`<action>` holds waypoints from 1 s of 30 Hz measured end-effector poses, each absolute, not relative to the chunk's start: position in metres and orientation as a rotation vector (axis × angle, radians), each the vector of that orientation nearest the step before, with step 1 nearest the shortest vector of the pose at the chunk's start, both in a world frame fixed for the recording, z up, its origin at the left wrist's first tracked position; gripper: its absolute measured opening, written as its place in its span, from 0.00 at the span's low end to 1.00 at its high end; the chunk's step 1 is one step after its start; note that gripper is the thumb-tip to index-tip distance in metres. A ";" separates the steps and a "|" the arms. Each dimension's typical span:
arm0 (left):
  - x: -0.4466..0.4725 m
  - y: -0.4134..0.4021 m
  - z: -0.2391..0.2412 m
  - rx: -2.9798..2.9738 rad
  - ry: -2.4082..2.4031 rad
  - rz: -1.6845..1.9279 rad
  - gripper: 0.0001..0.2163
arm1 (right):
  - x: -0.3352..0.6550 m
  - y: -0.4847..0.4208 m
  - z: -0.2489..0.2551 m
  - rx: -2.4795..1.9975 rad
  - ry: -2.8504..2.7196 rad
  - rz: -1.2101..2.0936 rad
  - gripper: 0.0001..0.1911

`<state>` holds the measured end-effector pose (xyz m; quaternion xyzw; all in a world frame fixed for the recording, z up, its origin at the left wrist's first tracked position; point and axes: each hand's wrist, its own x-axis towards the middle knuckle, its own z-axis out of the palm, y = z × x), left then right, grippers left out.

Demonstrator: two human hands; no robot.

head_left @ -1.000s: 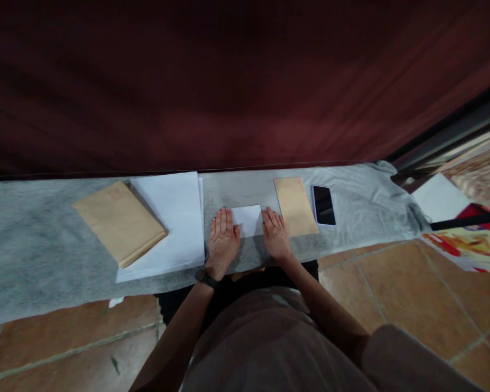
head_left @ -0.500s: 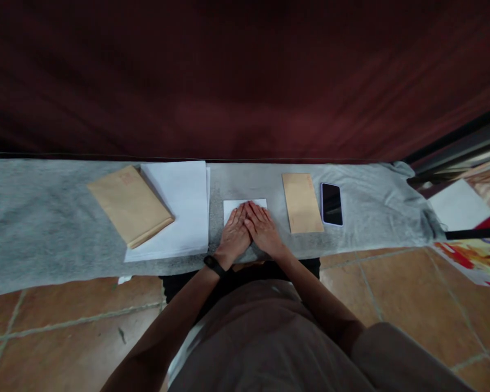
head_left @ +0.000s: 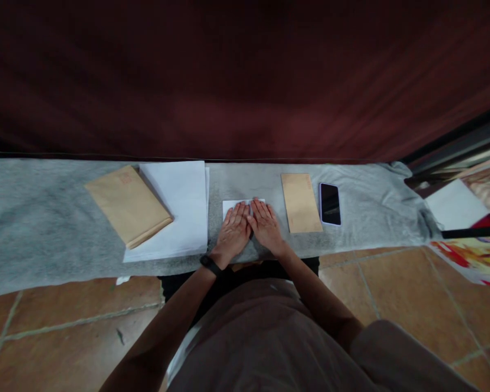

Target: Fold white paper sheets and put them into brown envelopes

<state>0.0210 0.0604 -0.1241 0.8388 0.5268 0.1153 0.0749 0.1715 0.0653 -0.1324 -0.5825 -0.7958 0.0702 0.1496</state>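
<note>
A small white piece of paper [head_left: 227, 205], perhaps folded, lies in front of me on a grey cloth [head_left: 245, 182]. My left hand [head_left: 233, 228] rests flat on its left part, fingers stretched out. Beside it, my right hand [head_left: 265, 226] lies flat on the right part, fingers straight. The thumbs and index fingers are close together, and both hands cover most of the paper. To the right is a single brown envelope [head_left: 302, 204]. On the left, a stack of brown envelopes [head_left: 128, 204] overlaps larger white sheets [head_left: 185, 207].
A phone [head_left: 330, 204] with a pale purple edge lies right of the single envelope. Behind the cloth-covered surface hangs a dark red curtain [head_left: 245, 114]. At far right are a white sheet [head_left: 457, 204] and a colourful printed item [head_left: 473, 256]. Below is a tiled floor [head_left: 85, 326].
My hands have slid slightly apart on the paper, the left to the left and the right to the right. Envelopes, sheets and phone stay where they were.
</note>
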 end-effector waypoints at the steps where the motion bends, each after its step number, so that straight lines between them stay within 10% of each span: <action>1: 0.020 0.061 -0.124 2.499 1.596 0.355 0.28 | 0.173 0.066 -0.132 -1.676 -2.298 0.190 0.29; 30: -0.001 0.059 -0.131 2.302 1.864 0.533 0.29 | 0.164 0.015 -0.132 -1.586 -2.317 0.113 0.30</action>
